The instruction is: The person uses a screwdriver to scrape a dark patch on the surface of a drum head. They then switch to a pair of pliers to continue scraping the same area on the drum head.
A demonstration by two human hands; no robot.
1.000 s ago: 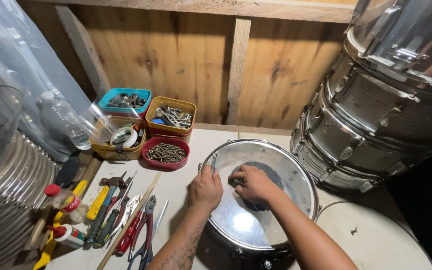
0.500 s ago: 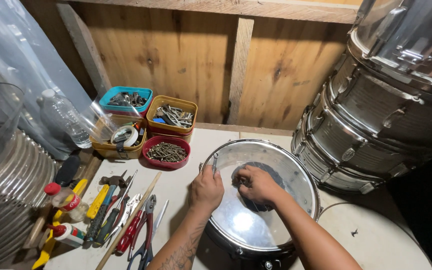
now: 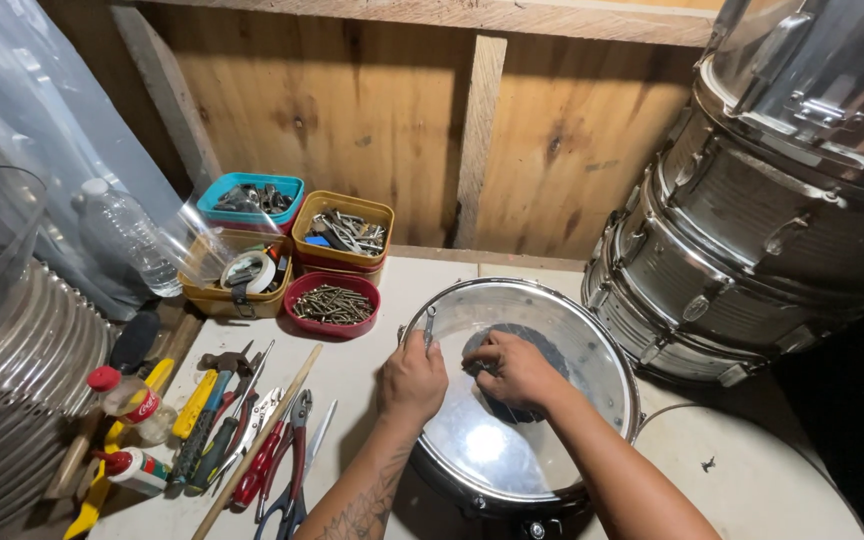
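Your left hand (image 3: pixel 412 380) rests on the near-left rim of the drum (image 3: pixel 512 470), fingers curled around a small metal key (image 3: pixel 430 322) that stands up at the hoop. Your right hand (image 3: pixel 517 368) lies on the clear drumhead, fingers bent and pressing on the dark patch (image 3: pixel 552 350) at its middle; whether it pinches anything there, you cannot tell.

The drum sits at the near edge of the table (image 3: pixel 402 290), slightly overhanging toward you. Judge it as stiff and fairly heavy at the metal shell and hoop, but the glossy head is thin, likely slick, and would dent under a hard point. Take hold by the hoop or shell, never by the film.

To the left, along the near-left part of the table, lie pliers (image 3: pixel 287 470), screwdrivers (image 3: pixel 202 440), a hammer (image 3: pixel 224 362) and a long wooden stick (image 3: pixel 257 440), close to your left forearm. Toward the far-left corner stand a red bowl of screws (image 3: pixel 332 303) and three tubs of hardware (image 3: pixel 342 232). Stacked metal drums (image 3: pixel 752 230) crowd the far-right side, just beside your drum, leaving little room there.
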